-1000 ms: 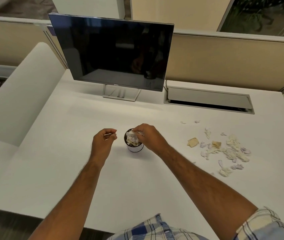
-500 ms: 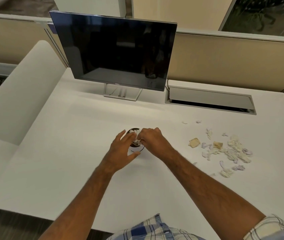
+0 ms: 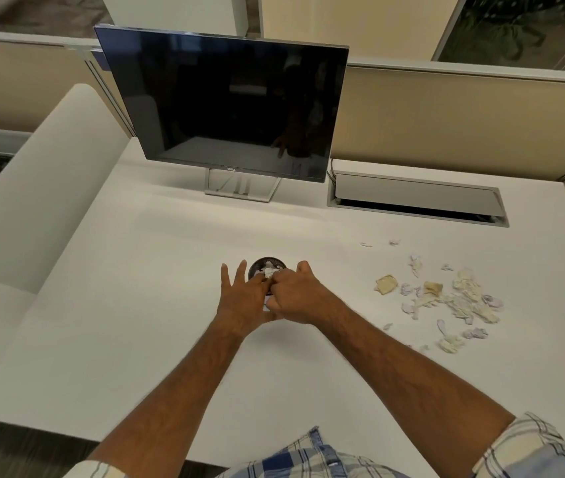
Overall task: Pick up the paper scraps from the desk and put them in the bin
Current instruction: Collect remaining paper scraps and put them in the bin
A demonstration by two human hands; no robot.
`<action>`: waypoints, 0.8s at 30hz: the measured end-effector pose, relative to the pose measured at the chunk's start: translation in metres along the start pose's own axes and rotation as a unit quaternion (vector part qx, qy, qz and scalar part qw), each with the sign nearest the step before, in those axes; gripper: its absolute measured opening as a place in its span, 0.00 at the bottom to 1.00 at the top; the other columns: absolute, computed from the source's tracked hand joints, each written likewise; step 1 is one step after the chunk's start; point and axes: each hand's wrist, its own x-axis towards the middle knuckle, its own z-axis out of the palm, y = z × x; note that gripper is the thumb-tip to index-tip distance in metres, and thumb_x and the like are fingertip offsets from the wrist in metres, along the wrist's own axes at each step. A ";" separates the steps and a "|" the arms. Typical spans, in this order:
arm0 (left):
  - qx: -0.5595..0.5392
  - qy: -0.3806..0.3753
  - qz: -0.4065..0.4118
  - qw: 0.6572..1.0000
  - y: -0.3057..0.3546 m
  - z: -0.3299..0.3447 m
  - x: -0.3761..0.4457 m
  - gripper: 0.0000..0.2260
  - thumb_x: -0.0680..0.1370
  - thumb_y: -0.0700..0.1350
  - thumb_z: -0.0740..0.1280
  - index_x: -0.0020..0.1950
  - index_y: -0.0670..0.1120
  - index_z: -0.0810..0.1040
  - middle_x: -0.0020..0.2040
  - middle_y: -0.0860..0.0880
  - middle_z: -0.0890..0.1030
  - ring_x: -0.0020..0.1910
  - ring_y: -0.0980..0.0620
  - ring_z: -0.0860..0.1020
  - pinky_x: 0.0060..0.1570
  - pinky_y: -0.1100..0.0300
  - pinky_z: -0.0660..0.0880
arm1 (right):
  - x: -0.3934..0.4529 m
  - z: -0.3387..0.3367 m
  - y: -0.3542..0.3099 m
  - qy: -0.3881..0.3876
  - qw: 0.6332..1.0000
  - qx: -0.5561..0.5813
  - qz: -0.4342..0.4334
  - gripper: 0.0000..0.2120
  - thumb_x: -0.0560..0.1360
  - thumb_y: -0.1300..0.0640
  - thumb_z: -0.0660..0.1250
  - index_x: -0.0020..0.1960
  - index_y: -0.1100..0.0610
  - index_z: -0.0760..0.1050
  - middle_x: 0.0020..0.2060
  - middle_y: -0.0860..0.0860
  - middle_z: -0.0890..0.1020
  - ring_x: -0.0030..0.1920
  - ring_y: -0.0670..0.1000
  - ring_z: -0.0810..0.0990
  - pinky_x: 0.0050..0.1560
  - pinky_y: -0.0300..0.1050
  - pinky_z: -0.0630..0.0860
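1. The left hand (image 3: 243, 298), fingers spread, steadies the small bin (image 3: 267, 265); the right hand (image 3: 296, 298), curled into a loose fist, presses paper into it.
2. Pushing hard could tip the already full bin.
3. Most paper scraps (image 3: 460, 298) lie well right on the desk (image 3: 136, 305); overfilling would spill them.

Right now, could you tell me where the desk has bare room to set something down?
Bare: the wide stretch left of the bin, up to the monitor stand. Crowded: the paper scraps right of both hands, below the cable tray.

Matt white desk (image 3: 170, 322), crumpled paper scraps (image 3: 460, 298), glossy black monitor (image 3: 225, 98), checked cloth sleeve (image 3: 532, 446)
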 end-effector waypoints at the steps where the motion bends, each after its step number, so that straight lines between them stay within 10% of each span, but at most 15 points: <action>1: 0.009 -0.013 -0.002 1.000 0.002 -0.003 0.003 0.41 0.73 0.77 0.57 0.81 0.60 0.57 0.80 0.56 0.64 0.82 0.40 0.48 0.74 0.29 0.38 | 0.001 0.000 -0.001 -0.005 1.000 0.007 0.005 0.16 0.78 0.48 0.51 0.39 0.49 0.74 0.46 0.47 0.82 0.48 0.47 0.74 0.59 0.55 0.63; 10: 0.031 -0.061 0.015 0.998 0.001 -0.016 0.008 0.39 0.72 0.74 0.63 0.80 0.60 0.61 0.81 0.56 0.61 0.82 0.41 0.48 0.74 0.29 0.39 | 0.012 0.000 -0.006 -0.061 0.997 -0.044 0.013 0.20 0.80 0.46 0.53 0.56 0.51 0.83 0.63 0.51 0.80 0.61 0.51 0.75 0.64 0.58 0.59; 18: -0.045 -0.002 0.020 0.999 0.011 -0.013 -0.001 0.25 0.82 0.63 0.56 0.80 0.62 0.60 0.78 0.56 0.68 0.82 0.43 0.53 0.76 0.32 0.40 | -0.008 -0.006 -0.003 -0.031 0.999 -0.022 0.021 0.15 0.78 0.49 0.55 0.45 0.51 0.80 0.47 0.48 0.84 0.50 0.49 0.79 0.70 0.59 0.56; 24: -0.119 0.036 0.022 0.992 0.023 -0.012 -0.011 0.21 0.82 0.61 0.61 0.74 0.59 0.71 0.74 0.58 0.74 0.81 0.47 0.56 0.76 0.36 0.39 | -0.036 0.000 0.002 0.047 0.999 0.004 0.021 0.16 0.79 0.54 0.58 0.63 0.54 0.76 0.54 0.52 0.86 0.53 0.53 0.84 0.72 0.60 0.55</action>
